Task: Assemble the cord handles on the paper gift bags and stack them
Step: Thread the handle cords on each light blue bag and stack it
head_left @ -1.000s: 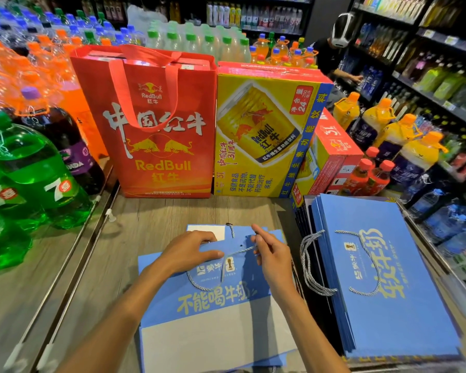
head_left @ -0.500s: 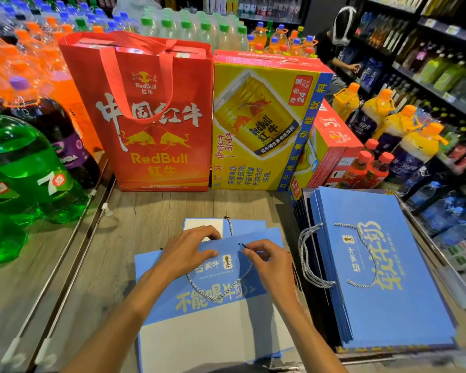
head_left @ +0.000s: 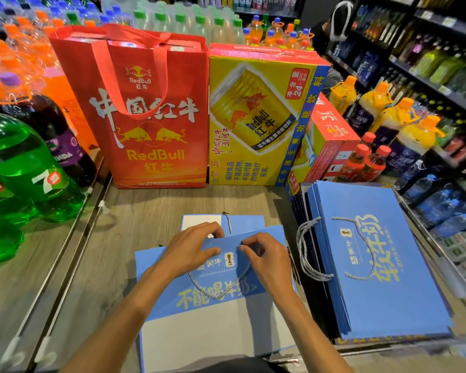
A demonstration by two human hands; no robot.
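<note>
A: Where's the bag in all this?

B: The blue gift bag (head_left: 172, 267) lies flat on the bench (head_left: 151, 208), right in front of the person, its mouth pointing away. The cord (head_left: 218, 292) droops in a loop across the printed front.

A: And the hands?

B: The left hand (head_left: 191, 249) grips the top edge of the front panel, thumb on the print and fingers curled over the lip. The right hand (head_left: 267, 259) pinches the cord's dark tip between thumb and forefinger, close to that edge. I take it the tip is being fed through a hole there, though I can't make out the hole itself.

A: So what could go wrong?

B: The tip could miss or back out, since the pinch is small. Pulling hard might tear the paper at the edge. If the left hand lets go, the panel would drop and cover the spot. I can't see a knot, and an unknotted end could slip straight back through.

A: Anything around it?

B: Another short cord end (head_left: 228, 223) pokes up just behind the panel and could tangle. The stack of finished bags (head_left: 401, 292) sits near on the right, its handles spilling towards the work. A red carrier bag (head_left: 151, 117) and a yellow carton (head_left: 253, 117) stand behind, well clear.
</note>
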